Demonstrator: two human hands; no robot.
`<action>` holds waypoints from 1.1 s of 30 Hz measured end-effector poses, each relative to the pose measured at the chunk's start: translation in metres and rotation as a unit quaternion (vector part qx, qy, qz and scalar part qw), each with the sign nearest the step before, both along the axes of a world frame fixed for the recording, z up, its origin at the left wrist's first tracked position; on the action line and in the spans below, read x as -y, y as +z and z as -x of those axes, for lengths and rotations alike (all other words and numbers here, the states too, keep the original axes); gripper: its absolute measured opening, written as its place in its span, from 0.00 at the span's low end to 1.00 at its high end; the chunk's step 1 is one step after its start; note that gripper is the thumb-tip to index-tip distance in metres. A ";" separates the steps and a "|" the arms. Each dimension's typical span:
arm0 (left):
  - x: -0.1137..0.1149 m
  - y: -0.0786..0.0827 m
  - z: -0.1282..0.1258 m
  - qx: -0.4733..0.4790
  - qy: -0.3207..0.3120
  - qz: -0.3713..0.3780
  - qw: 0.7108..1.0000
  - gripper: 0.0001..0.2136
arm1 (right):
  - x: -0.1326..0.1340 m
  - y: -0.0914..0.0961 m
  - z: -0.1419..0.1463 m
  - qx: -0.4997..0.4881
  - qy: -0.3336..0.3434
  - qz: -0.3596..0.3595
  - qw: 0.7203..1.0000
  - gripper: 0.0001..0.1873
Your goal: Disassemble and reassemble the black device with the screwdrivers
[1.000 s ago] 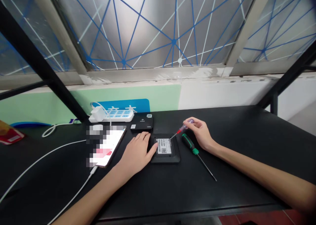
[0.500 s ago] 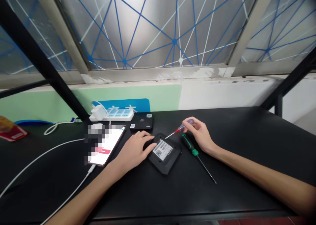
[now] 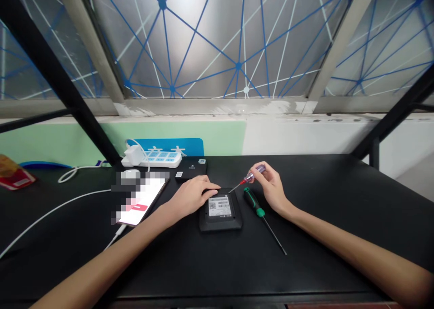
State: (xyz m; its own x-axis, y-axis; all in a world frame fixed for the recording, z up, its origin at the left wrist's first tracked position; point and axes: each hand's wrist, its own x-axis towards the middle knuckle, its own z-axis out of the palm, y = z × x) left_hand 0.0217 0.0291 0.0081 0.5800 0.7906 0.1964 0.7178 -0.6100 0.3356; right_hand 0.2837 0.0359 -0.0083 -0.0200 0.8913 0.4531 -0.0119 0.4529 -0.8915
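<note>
My right hand is closed around the purple, see-through handle of a small screwdriver with a red collar. Its thin shaft slants down to the left, and the tip is at the far edge of a flat black device, near its far right corner. The device lies with a white printed label facing up. My left hand grips the device's far left corner, thumb and fingers on it. Just right of the device lies a larger screwdriver with a black and green handle, touched by neither hand.
A phone with a lit screen and a white cable lies left of my left hand. Behind it are a white power strip with a charger plugged in and a black box. A red packet is at the far left.
The device has turned from a slant to nearly square with the table edge, with my left hand shifting along its far edge. The small screwdriver's tip stays near the far edge.
</note>
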 end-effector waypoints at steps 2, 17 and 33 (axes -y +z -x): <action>0.002 0.001 -0.003 -0.003 -0.003 -0.010 1.000 0.14 | 0.003 0.002 0.000 0.013 -0.003 -0.021 1.000 0.10; 0.017 0.000 -0.007 -0.093 0.111 -0.025 0.989 0.15 | 0.008 0.020 0.016 0.085 0.075 -0.008 0.994 0.13; 0.016 -0.001 -0.004 -0.077 0.098 -0.029 0.992 0.16 | 0.006 0.004 0.017 0.194 0.100 -0.067 0.974 0.15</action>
State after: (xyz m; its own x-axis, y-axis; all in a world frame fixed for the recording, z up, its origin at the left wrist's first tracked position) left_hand 0.0252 0.0134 0.0073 0.4426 0.8811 0.1667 0.8647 -0.4685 0.1809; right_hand 0.2668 0.0295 -0.0047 -0.3799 0.7851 0.4892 0.2141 0.5892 -0.7791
